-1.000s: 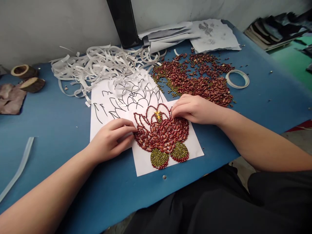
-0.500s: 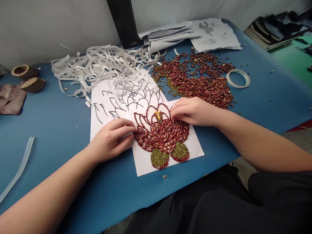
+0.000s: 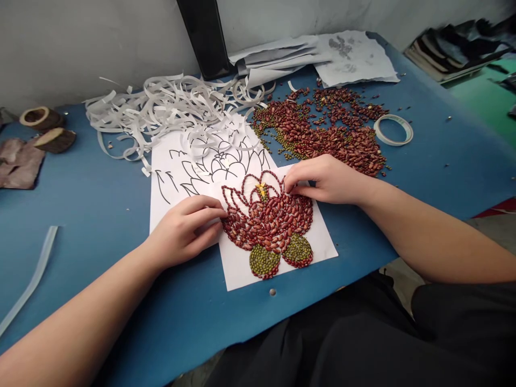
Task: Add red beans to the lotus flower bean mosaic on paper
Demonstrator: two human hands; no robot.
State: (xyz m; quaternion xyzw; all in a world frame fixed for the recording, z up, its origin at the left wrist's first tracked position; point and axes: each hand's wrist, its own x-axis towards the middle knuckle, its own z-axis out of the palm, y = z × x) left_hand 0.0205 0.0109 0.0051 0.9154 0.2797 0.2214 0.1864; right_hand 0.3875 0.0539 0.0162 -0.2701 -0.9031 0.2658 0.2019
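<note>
A flower picture [image 3: 278, 220] of red beans, with two round green-bean patches below and a little yellow at the top, lies on a white sheet [image 3: 237, 271]. My left hand [image 3: 187, 228] rests at the picture's left edge, fingers curled and slightly apart, fingertips against the outer beans; nothing shows in it. Over the upper right petals, my right hand [image 3: 324, 180] has thumb and fingers bent toward the beans. Whatever its fingertips may hold is too small to make out. Behind the sheet lies a second paper [image 3: 165, 161] with a black line drawing of a flower.
Loose red and green beans [image 3: 334, 140] are spread behind my right hand, beside a tape roll [image 3: 394, 130]. Curled white strips [image 3: 161, 107] heap at the back left. Wood pieces [image 3: 55, 140] sit far left, a clear strip [image 3: 32, 285] nearer, crumpled paper [image 3: 355, 56] at the back.
My right hand has lifted and shifted slightly, uncovering more beans at the picture's upper right. My left hand has stayed in place.
</note>
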